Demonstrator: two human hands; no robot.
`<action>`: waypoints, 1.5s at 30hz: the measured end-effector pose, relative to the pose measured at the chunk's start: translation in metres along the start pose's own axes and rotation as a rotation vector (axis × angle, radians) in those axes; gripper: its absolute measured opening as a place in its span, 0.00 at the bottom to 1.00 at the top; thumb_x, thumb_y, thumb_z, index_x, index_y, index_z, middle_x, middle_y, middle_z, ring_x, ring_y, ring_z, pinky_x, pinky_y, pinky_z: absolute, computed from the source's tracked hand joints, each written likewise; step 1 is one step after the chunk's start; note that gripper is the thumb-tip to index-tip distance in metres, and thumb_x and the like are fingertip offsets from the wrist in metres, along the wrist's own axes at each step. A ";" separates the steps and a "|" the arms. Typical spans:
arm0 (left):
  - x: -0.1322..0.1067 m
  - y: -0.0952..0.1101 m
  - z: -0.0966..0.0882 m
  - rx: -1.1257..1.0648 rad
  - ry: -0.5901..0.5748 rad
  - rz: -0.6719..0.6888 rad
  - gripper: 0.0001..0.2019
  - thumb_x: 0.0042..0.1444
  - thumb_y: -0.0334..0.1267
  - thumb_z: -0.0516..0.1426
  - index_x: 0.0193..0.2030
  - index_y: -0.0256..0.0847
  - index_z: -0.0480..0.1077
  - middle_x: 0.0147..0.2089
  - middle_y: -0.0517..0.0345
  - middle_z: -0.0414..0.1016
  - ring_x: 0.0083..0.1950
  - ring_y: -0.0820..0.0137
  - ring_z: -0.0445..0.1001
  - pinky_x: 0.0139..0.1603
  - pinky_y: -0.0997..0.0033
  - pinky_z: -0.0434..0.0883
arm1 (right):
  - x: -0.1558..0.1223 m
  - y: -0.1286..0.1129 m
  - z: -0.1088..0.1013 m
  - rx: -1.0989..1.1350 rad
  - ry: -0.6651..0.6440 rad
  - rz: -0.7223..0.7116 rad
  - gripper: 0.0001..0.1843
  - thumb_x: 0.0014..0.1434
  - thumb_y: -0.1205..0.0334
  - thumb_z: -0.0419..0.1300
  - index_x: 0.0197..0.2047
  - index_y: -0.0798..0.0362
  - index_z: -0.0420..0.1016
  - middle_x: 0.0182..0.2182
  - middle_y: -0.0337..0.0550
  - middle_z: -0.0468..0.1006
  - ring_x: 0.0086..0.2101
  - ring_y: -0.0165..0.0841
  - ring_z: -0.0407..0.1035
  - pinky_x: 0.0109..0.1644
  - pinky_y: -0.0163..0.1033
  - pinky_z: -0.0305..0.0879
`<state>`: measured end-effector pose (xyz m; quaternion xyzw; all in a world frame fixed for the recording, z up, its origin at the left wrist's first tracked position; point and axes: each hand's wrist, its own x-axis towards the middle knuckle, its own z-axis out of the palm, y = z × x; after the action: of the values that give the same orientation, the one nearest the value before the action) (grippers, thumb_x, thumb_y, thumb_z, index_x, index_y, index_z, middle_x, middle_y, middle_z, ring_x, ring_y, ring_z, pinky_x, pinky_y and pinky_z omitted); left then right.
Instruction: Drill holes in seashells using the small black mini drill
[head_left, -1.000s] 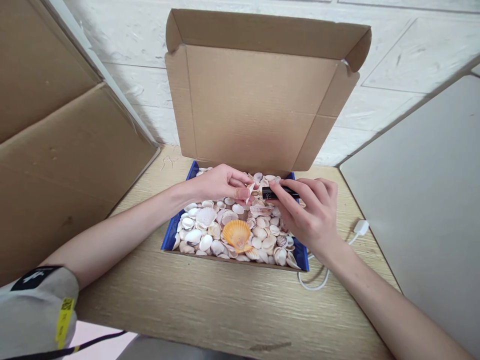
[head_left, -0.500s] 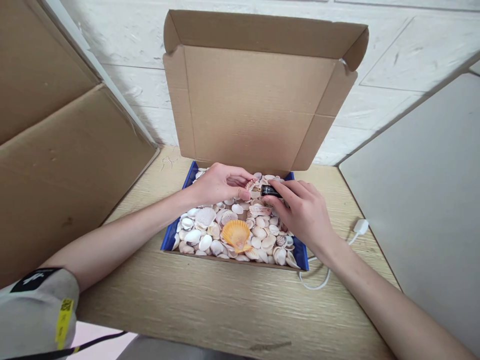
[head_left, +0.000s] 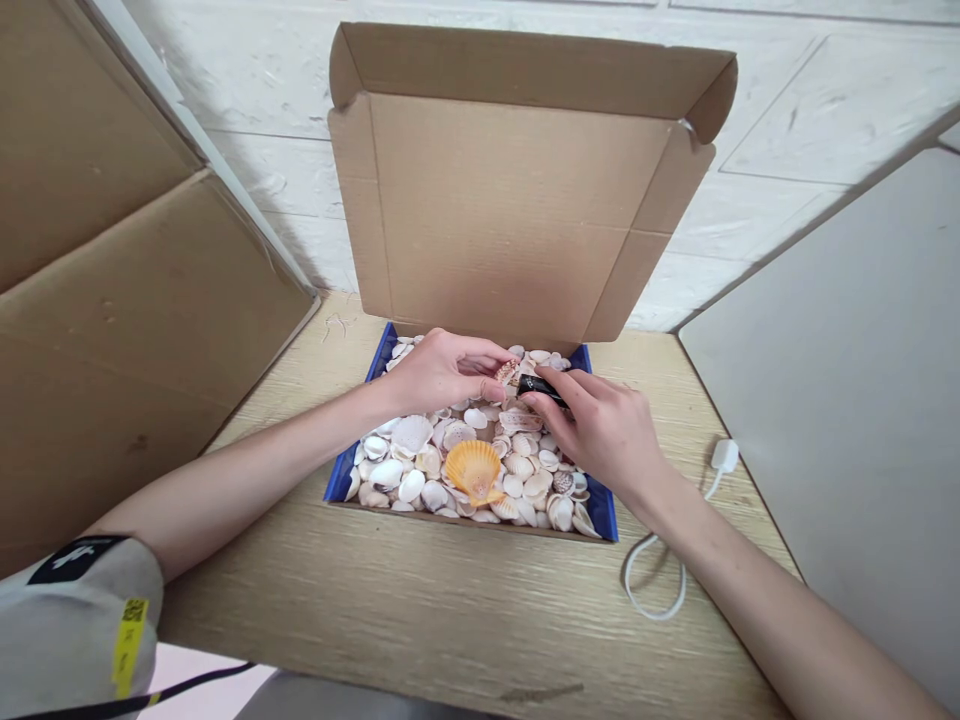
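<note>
Both hands meet over the shell box (head_left: 339, 482): left hand (head_left: 435, 372) pinches a small shell (head_left: 505, 371), right hand (head_left: 596, 430) grips a black tool (head_left: 537, 386) (tips touching).

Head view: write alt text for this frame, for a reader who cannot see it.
Over an open cardboard box filled with seashells, the left hand pinches a small speckled shell while the right hand holds a small black tool against it. A large orange scallop shell lies among the pale ones; a white cable trails across the wooden table.

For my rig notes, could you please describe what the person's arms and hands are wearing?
Both hands, left hand and right hand, are bare, without gloves or rings, and both forearms are uncovered. A grey sleeve with a black patch and a yellow tag covers the left upper arm.
</note>
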<state>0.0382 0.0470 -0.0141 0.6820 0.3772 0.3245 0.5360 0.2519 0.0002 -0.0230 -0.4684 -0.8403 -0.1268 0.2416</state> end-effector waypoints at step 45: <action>0.007 -0.005 -0.008 -0.094 0.052 0.037 0.18 0.52 0.35 0.63 0.51 0.34 0.74 0.50 0.48 0.80 0.52 0.61 0.78 0.57 0.60 0.73 | 0.000 0.005 0.001 -0.144 0.154 0.008 0.16 0.65 0.58 0.55 0.51 0.58 0.71 0.37 0.48 0.78 0.36 0.36 0.67 0.37 0.41 0.58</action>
<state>0.0338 0.0576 -0.0173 0.6544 0.3627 0.3694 0.5511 0.2560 0.0033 -0.0244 -0.4767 -0.8061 -0.2214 0.2718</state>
